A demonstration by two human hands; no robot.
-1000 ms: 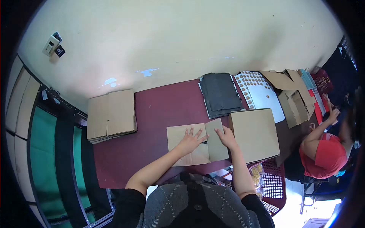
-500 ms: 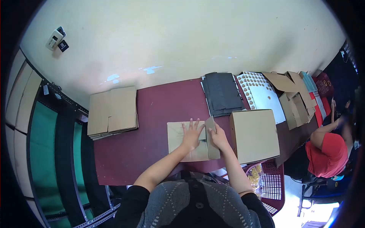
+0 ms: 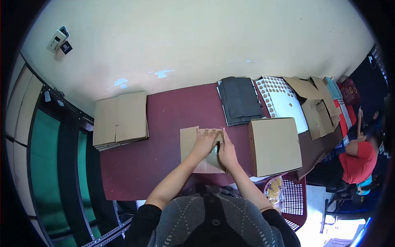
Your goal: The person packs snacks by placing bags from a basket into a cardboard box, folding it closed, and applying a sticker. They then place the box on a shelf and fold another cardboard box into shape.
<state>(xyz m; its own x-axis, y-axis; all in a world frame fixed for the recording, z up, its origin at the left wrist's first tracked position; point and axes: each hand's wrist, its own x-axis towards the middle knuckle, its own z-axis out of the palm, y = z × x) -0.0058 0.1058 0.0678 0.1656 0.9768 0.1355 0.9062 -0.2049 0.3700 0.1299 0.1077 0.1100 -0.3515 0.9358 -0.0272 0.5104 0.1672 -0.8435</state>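
Note:
A cardboard piece (image 3: 188,142) lies in front of me on the dark red table (image 3: 164,111). My left hand (image 3: 205,143) rests on its upper right part, fingers spread. Along its right edge stands my right hand (image 3: 227,151), turned on its side, with its fingers extended upward and its fingertips near those of my left hand. A small shiny patch shows between the two hands. To the right sits a closed cardboard box (image 3: 275,146).
Flattened cardboard (image 3: 121,119) is stacked at the left. Black sheets (image 3: 240,101), white sheets with round stickers (image 3: 284,103) and an open box (image 3: 319,119) line the back right. A basket (image 3: 294,199) stands below. A person in red (image 3: 360,160) is at far right.
The raised right flap of the cardboard is no longer seen standing. My right hand has let go of it and moved slightly left, close to my left hand. The person in red has shifted.

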